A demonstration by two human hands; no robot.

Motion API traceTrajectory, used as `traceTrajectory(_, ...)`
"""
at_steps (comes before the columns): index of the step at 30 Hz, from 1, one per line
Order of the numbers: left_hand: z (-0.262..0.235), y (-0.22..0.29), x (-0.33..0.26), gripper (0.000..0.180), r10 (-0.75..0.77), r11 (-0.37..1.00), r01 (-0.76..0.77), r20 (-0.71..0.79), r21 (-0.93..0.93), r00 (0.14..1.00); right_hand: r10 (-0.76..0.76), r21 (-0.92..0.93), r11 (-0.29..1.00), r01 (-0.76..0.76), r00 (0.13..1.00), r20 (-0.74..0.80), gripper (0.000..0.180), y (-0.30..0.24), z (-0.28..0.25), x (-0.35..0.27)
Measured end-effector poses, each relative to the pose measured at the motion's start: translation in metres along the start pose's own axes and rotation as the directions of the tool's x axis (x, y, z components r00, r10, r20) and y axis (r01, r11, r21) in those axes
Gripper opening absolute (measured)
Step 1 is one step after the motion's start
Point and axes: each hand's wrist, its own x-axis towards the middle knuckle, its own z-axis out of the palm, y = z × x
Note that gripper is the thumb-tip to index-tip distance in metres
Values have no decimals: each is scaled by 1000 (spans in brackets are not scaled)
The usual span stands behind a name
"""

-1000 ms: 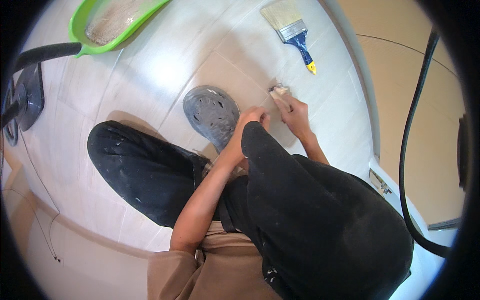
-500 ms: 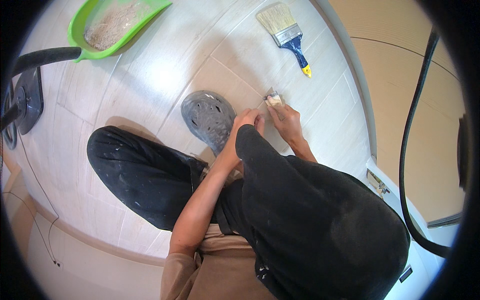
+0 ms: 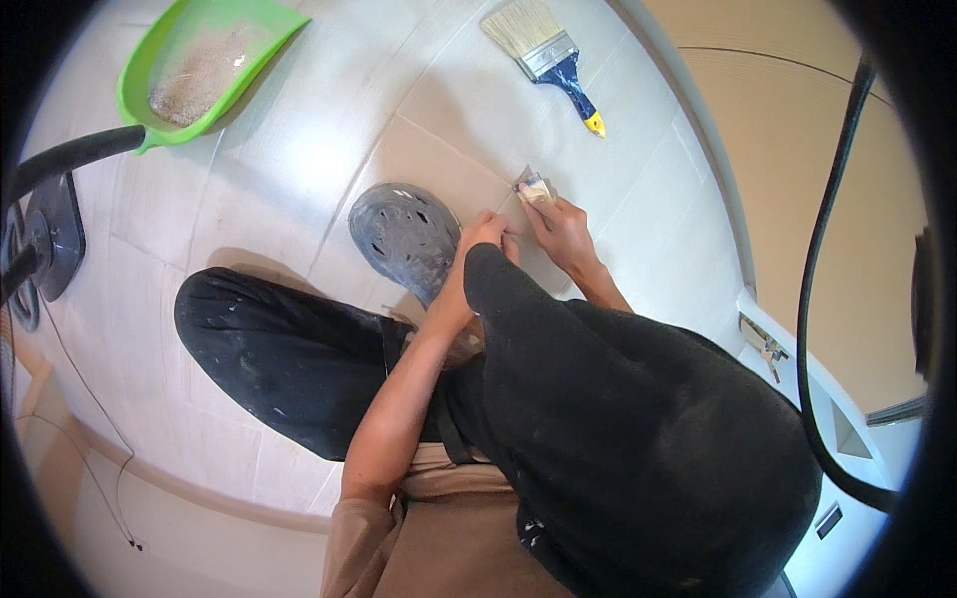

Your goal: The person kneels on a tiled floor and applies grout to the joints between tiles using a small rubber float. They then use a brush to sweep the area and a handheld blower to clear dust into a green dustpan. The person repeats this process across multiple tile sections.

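Observation:
My right hand (image 3: pixel 566 237) is closed around a small scraper-like tool (image 3: pixel 536 187) with a pale body and a metallic end, held low at the tile floor (image 3: pixel 449 130). My left hand (image 3: pixel 486 233) is beside it, fingers curled in near a tile joint. My black-trousered knee (image 3: pixel 598 369) covers part of that hand, and whatever it may be gripping cannot be made out. Left of the hands is a grey clog (image 3: pixel 404 234) on my foot, dusty and with holes on top.
A wide flat paintbrush (image 3: pixel 558 65) with a blue and yellow handle lies beyond the hands. At the far left stands a green dustpan (image 3: pixel 214 90) with dusty debris, beside a black hose (image 3: pixel 80 154) and floor nozzle (image 3: pixel 55 239). A black cable (image 3: pixel 822 249) hangs at the right.
The view has shifted slightly, so the floor things sit somewhat differently. Both hands keep close together, with the tool still in my right hand.

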Motion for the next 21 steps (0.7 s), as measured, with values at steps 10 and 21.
traceTrajectory(10, -10, 6, -7, 18, -4, 998, 6, 25, -66, 1000, 16, 22, 1000, -17, 999, 45, 30, -7, 8, 9)
traceTrajectory(21, -2, -2, -11, 17, 10, 994, -12, -12, -111, 1000, -1, 3, 1000, 1, 998, 69, 39, -10, 8, 14)
